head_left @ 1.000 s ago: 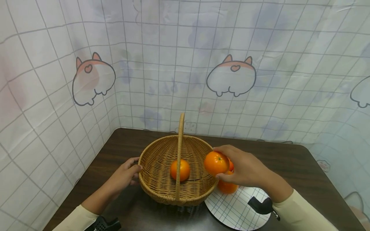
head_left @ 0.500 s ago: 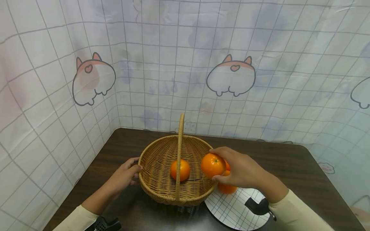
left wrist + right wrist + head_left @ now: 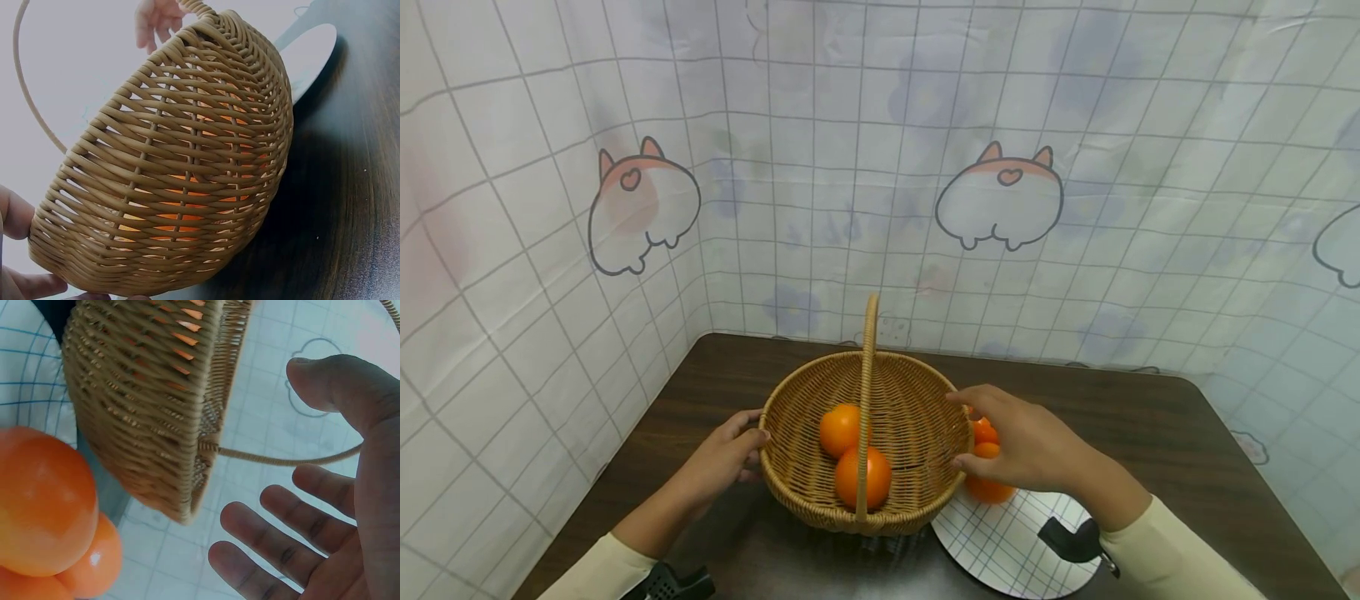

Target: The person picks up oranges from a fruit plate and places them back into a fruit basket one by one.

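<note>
Now we see two oranges in the brown woven basket (image 3: pixel 917 396). The back orange (image 3: pixel 838 431) sits close behind the front orange (image 3: pixel 880 479), and the thin handle (image 3: pixel 868 358) crosses in front of both. At the near-left side, the left hand (image 3: pixel 722 458) grips the rim, thumb on top and fingers around the outside, so those two oranges lie inside, just past its thumb. Over by the other side, the right hand (image 3: pixel 1037 437) has its thumb and fingers spread wide, with nothing in them. We see its fingertips near the rim, well apart from the two oranges. Under that hand, more oranges (image 3: pixel 47 500) sit in a pile on the round checked plate (image 3: pixel 1022 550), which lies on the dark table (image 3: pixel 1165 467).
</note>
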Demonstrator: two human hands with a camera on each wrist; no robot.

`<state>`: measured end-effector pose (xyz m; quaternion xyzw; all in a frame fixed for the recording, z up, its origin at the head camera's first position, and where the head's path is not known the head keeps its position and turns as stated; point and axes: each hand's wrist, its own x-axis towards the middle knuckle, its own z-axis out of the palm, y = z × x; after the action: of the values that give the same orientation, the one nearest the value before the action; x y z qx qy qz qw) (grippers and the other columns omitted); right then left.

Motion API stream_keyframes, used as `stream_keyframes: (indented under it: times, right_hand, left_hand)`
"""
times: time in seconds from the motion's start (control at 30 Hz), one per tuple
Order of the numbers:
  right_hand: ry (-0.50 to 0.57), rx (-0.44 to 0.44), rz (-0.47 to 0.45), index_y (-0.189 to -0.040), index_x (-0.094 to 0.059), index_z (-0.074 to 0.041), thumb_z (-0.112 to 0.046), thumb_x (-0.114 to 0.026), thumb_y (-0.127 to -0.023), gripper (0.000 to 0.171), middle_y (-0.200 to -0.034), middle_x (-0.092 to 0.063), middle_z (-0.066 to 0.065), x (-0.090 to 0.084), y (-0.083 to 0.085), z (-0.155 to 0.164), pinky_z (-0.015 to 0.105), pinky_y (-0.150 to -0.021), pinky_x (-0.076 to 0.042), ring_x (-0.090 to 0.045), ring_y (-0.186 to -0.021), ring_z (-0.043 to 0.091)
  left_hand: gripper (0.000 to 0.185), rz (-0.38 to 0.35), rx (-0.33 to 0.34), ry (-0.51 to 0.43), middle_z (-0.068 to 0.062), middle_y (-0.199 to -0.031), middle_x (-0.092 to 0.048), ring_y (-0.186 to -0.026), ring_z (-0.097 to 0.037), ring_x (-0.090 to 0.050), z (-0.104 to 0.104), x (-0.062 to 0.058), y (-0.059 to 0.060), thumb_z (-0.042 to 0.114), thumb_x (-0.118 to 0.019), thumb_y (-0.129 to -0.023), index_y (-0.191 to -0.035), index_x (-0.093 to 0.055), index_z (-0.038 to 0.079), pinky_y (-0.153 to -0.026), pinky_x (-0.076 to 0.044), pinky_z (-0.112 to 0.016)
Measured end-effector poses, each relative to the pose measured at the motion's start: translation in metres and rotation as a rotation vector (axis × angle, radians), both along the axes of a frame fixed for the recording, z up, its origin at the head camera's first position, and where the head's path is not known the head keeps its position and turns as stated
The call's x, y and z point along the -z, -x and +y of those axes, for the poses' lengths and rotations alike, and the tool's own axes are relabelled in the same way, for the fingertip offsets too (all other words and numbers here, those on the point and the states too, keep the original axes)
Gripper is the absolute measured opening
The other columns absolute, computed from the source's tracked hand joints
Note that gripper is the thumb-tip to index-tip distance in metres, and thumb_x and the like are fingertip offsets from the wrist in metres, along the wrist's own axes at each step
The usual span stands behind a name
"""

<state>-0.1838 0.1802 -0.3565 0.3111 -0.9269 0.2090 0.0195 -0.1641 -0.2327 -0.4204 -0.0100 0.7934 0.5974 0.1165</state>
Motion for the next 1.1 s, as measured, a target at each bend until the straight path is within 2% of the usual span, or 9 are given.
stream_keyframes:
  times: [0.2, 0.43, 0.67, 0.83, 0.93, 1.1]
  right_hand:
    - [-0.023, 0.019, -0.010, -0.146, -0.055, -0.020, -0.045, -0.083, -0.084, 0.072, -0.144, -0.056, 0.000, 0.005, -0.003, 0.009, 0.050, -0.087, -0.058, -0.065, -0.115, 0.026]
    - [-0.005, 0.040, -0.032, -0.147, -0.054, -0.021, -0.041, -0.083, -0.084, 0.072, -0.139, -0.058, -0.002, 0.013, -0.006, 0.025, 0.033, -0.073, -0.058, -0.066, -0.105, 0.021]
    - [-0.011, 0.073, -0.008, -0.142, -0.057, -0.018, -0.044, -0.083, -0.084, 0.069, -0.138, -0.060, 0.004, 0.020, -0.009, 0.040, 0.046, -0.080, -0.059, -0.067, -0.107, 0.027]
    - [0.002, 0.131, -0.060, -0.143, -0.057, -0.017, -0.044, -0.084, -0.083, 0.071, -0.137, -0.061, 0.006, 0.024, -0.011, 0.050, 0.049, -0.077, -0.060, -0.066, -0.108, 0.031]
    - [0.000, 0.154, -0.066, -0.143, -0.056, -0.018, -0.045, -0.084, -0.082, 0.073, -0.137, -0.061, 0.007, 0.028, -0.011, 0.057, 0.053, -0.078, -0.059, -0.066, -0.109, 0.032]
    - [-0.013, 0.168, -0.054, -0.141, -0.057, -0.015, -0.047, -0.084, -0.082, 0.072, -0.133, -0.063, 0.011, 0.031, -0.011, 0.069, 0.052, -0.073, -0.059, -0.066, -0.105, 0.031]
  left_hand:
    - [0.057, -0.006, 0.000, 0.002, -0.026, -0.139, -0.053, -0.116, -0.036, -0.063, 0.001, 0.000, -0.001, 0.027, -0.048, -0.108, -0.156, -0.031, 0.001, -0.088, -0.057, -0.051]
    - [0.057, -0.004, 0.004, 0.002, -0.027, -0.141, -0.051, -0.117, -0.036, -0.063, 0.000, -0.001, 0.000, 0.027, -0.048, -0.108, -0.156, -0.031, 0.001, -0.089, -0.057, -0.052]
    - [0.056, -0.016, -0.013, 0.013, -0.025, -0.141, -0.052, -0.113, -0.033, -0.066, 0.001, -0.002, 0.001, 0.029, -0.048, -0.108, -0.155, -0.033, 0.004, -0.089, -0.057, -0.051]
    - [0.058, -0.011, -0.002, 0.023, -0.027, -0.141, -0.051, -0.114, -0.035, -0.065, 0.000, -0.002, 0.000, 0.029, -0.047, -0.108, -0.156, -0.031, 0.001, -0.088, -0.057, -0.052]
    - [0.059, -0.008, 0.004, 0.025, -0.027, -0.142, -0.051, -0.115, -0.035, -0.064, 0.000, -0.002, -0.001, 0.028, -0.048, -0.108, -0.156, -0.030, 0.001, -0.088, -0.057, -0.052]
    - [0.058, -0.001, 0.001, 0.024, -0.027, -0.141, -0.052, -0.114, -0.035, -0.065, 0.000, -0.002, -0.001, 0.028, -0.049, -0.107, -0.156, -0.032, 0.002, -0.088, -0.058, -0.051]
